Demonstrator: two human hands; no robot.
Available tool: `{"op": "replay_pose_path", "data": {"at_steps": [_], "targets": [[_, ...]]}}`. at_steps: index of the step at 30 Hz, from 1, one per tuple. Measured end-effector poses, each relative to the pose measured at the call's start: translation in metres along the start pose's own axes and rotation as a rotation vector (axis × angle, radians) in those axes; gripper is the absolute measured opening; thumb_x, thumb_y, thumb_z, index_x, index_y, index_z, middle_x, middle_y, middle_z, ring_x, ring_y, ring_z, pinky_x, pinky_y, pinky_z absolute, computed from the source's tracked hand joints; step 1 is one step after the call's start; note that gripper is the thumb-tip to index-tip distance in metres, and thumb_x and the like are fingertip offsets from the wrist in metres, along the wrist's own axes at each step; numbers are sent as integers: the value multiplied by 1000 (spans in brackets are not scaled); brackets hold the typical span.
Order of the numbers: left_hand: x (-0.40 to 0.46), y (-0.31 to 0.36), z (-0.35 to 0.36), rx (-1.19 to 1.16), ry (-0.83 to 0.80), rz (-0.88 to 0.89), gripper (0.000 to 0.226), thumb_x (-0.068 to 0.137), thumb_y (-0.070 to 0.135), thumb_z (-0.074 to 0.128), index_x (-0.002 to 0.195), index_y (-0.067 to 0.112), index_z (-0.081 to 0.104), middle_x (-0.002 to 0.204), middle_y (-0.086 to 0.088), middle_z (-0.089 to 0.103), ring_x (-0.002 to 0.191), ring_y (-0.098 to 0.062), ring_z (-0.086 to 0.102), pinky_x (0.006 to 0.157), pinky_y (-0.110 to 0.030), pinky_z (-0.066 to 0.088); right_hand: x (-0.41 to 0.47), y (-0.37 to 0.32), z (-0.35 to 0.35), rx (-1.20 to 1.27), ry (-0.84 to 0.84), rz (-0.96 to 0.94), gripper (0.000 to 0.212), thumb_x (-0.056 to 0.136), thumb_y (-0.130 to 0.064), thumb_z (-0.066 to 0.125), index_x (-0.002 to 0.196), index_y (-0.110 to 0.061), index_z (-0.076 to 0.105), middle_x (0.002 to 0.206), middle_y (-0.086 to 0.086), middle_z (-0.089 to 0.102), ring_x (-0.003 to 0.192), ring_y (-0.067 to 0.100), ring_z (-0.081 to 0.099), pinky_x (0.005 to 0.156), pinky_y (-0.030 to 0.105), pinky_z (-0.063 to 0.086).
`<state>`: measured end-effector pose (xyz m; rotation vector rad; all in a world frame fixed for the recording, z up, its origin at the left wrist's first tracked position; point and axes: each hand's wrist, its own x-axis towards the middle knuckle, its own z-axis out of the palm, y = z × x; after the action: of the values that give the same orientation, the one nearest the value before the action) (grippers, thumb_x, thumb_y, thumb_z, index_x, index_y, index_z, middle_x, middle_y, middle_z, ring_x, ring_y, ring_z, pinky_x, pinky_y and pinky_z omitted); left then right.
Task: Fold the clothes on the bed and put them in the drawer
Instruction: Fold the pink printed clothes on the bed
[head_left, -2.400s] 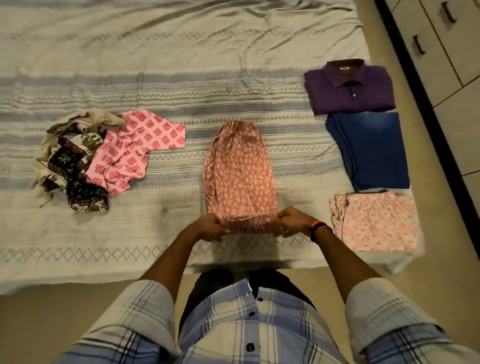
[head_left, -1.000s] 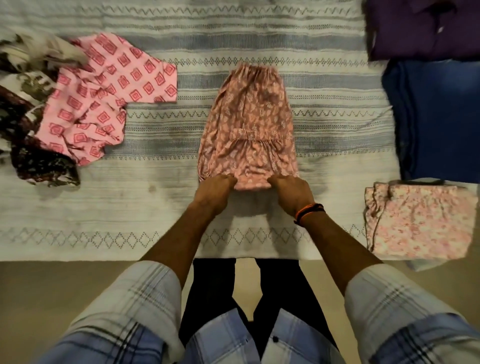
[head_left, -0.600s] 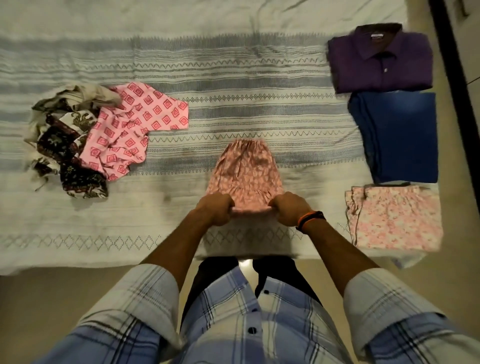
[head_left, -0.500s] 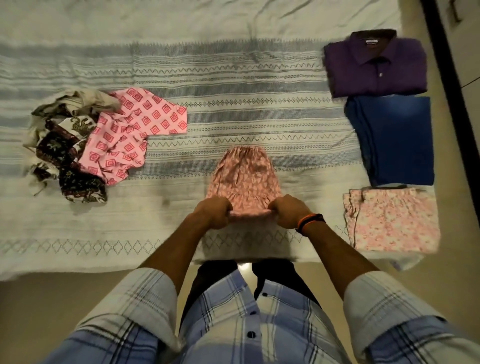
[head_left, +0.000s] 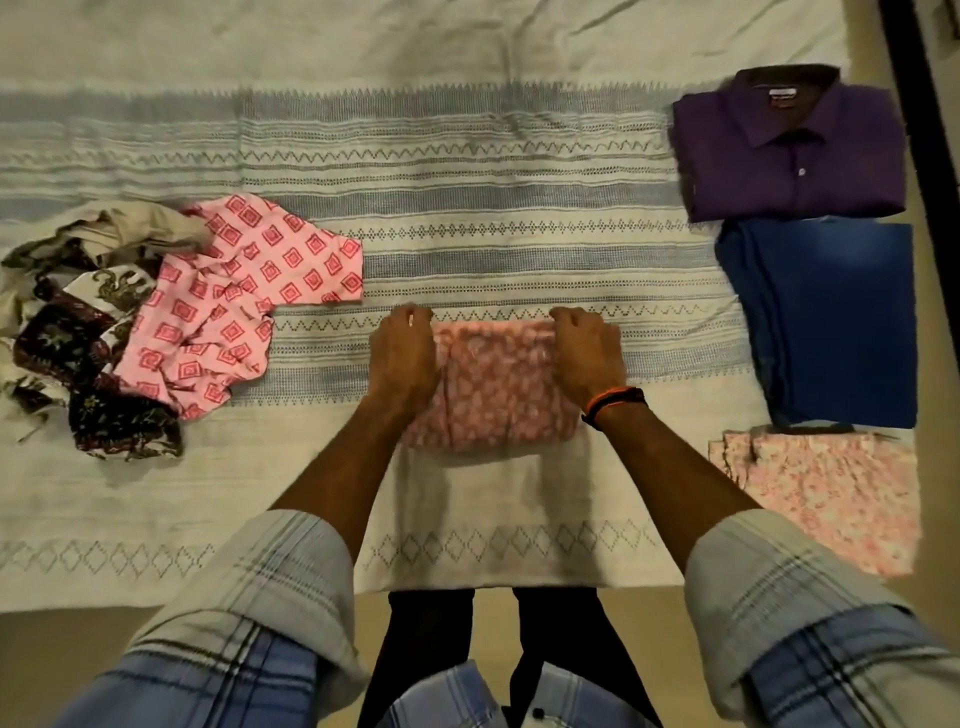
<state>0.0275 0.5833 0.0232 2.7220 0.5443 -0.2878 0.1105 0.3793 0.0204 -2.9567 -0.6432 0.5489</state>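
Gripping the folded salmon printed garment (head_left: 493, 389) at centre frame, the left hand (head_left: 402, 358) and right hand (head_left: 587, 358) pinch its far corners, likely squaring the fold. Folded purple shirt (head_left: 789, 150) sits upper right, seemingly awaiting the drawer.

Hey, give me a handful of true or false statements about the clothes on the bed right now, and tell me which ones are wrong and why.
1. Both hands, the left hand and the right hand, grip the salmon printed garment. True.
2. The purple shirt lies crumpled in the unfolded pile. False: it lies folded at the right side of the bed, beyond the blue garment.
3. The pink diamond-print garment is neatly folded. False: it lies rumpled beside the dark patterned cloth.
4. A pale pink floral garment lies folded near the bed's edge, to the right. True.
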Motion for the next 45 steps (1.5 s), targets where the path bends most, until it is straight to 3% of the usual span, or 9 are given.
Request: {"op": "replay_pose_path", "data": {"at_steps": [6, 11, 19, 22, 25, 30, 37, 42, 45], "targets": [[-2, -1, 60, 101, -302, 110, 79, 81, 15, 73, 148, 7, 30, 154, -19, 31, 138, -35, 36, 112, -45, 35, 3, -16, 62, 52, -249, -166, 47, 90, -15, 57, 135, -9, 43, 130, 17, 52, 115, 36, 54, 89, 46, 50], [-6, -23, 115, 155, -521, 9, 97, 92, 39, 61, 155, 17, -10, 162, -19, -11, 150, -39, -4, 120, -57, 8, 0, -9, 112, -23, -440, -123, 79, 97, -24, 52, 157, -16, 0, 163, 20, -2, 149, 40, 7, 118, 54, 20], [-2, -33, 149, 89, -587, -21, 95, 95, 39, 57, 155, 21, -13, 159, -19, -25, 148, -41, -14, 118, -57, -2, 3, -7, 158, -1, -416, -84, 69, 104, -18, 36, 156, -23, -9, 163, 16, -12, 151, 36, -7, 121, 57, 8], [-3, -36, 140, 17, -563, -11, 100, 89, 41, 66, 157, 22, -5, 161, -18, -18, 149, -41, -4, 121, -54, 7, 5, -5, 147, 44, -415, -110, 76, 100, -26, 50, 157, -20, 0, 164, 17, -6, 151, 37, -1, 120, 56, 13], [-3, -41, 119, -227, -403, 3, 100, 73, 45, 76, 154, 16, 25, 162, -17, 11, 146, -38, 15, 118, -53, 21, 3, -2, 126, 289, -220, -52, 73, 88, -30, 69, 148, -9, 33, 151, 20, 37, 137, 37, 37, 110, 48, 37], [-8, -39, 106, -459, -70, -447, 94, 67, 31, 88, 140, 1, 38, 142, -22, 34, 131, -36, 35, 111, -48, 36, -4, 5, 118, 600, 47, 486, 80, 76, -31, 82, 135, 1, 39, 134, 21, 41, 122, 36, 44, 99, 49, 44], [15, -55, 122, -794, -278, -769, 101, 42, 61, 88, 121, 11, 50, 113, -3, 67, 96, -25, 68, 84, -47, 58, 13, 11, 125, 988, -173, 662, 71, 76, -36, 83, 128, -10, 42, 122, 4, 60, 109, 23, 59, 98, 37, 49], [16, -39, 113, -932, -398, -628, 61, 74, 24, 83, 125, 11, 52, 117, -6, 67, 104, -27, 67, 87, -49, 57, 11, -2, 127, 1108, -214, 530, 58, 79, -36, 79, 129, -18, 56, 123, 1, 67, 113, 23, 63, 101, 49, 49], [5, -31, 103, -940, -368, -598, 66, 75, 21, 81, 132, 15, 49, 123, -6, 64, 109, -27, 64, 93, -52, 53, -1, -6, 117, 1090, -171, 496, 52, 83, -31, 76, 129, -18, 57, 122, 0, 67, 111, 22, 63, 100, 48, 50]]}}
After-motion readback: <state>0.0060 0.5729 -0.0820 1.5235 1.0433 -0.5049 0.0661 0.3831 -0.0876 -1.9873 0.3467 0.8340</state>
